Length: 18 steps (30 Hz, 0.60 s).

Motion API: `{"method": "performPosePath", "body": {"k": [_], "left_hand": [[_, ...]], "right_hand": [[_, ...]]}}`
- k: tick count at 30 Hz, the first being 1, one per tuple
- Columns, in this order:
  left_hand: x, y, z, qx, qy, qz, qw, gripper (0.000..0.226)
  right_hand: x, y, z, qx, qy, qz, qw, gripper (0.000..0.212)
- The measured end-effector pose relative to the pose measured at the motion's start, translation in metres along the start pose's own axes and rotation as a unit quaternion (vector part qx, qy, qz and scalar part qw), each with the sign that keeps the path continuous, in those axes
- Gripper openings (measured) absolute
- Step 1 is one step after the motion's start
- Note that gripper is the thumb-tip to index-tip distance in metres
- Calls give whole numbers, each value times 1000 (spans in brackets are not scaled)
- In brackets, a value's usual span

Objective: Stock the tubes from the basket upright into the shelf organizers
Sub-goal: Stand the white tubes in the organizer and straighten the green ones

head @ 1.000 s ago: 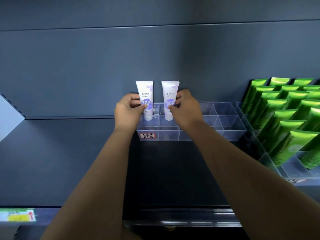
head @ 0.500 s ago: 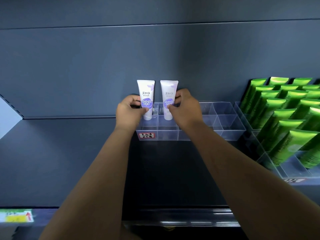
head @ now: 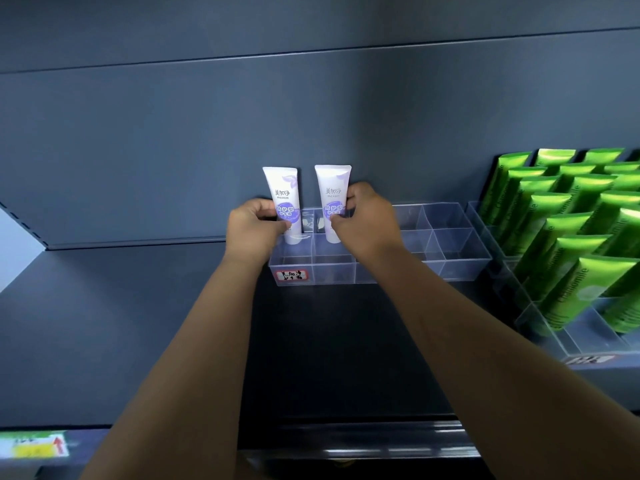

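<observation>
We face a dark grey shelf backed by a plain panel, and our work sits at its rear. To our right, a clear organizer packed with green chamomile tubes leans in tidy rows, caps down, which shows the pattern we are meant to copy. Straight ahead is the clear divided organizer, tagged at its front left corner with a handwritten label; most of its cells are bare.

Our left hand has its fingers clamped on the left white-and-purple tube, and our right hand pinches the right white-and-purple tube the same way. Both tubes stand upright, cap end down in neighbouring back-row cells at the organizer's left, printed faces toward us. We judge that filling from the back keeps the front cells reachable, and that gripping low steadies each tube while it seats. The basket is out of view.
</observation>
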<state>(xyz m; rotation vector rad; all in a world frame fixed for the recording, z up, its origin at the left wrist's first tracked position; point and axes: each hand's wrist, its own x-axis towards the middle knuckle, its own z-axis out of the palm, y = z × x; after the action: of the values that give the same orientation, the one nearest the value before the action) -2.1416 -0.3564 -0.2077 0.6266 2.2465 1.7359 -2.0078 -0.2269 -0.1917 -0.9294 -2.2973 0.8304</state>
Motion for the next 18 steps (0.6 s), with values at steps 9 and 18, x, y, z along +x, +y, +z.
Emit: {"method": "performPosePath", "body": {"k": [9, 18], "left_hand": [[0, 4, -2, 16, 15, -36, 999, 24], [-49, 36, -21, 223, 133, -20, 966, 37]], "right_hand": [[-2, 0, 1, 11, 1, 5, 1000, 42], [-28, -33, -18, -163, 124, -66, 977, 38]]}}
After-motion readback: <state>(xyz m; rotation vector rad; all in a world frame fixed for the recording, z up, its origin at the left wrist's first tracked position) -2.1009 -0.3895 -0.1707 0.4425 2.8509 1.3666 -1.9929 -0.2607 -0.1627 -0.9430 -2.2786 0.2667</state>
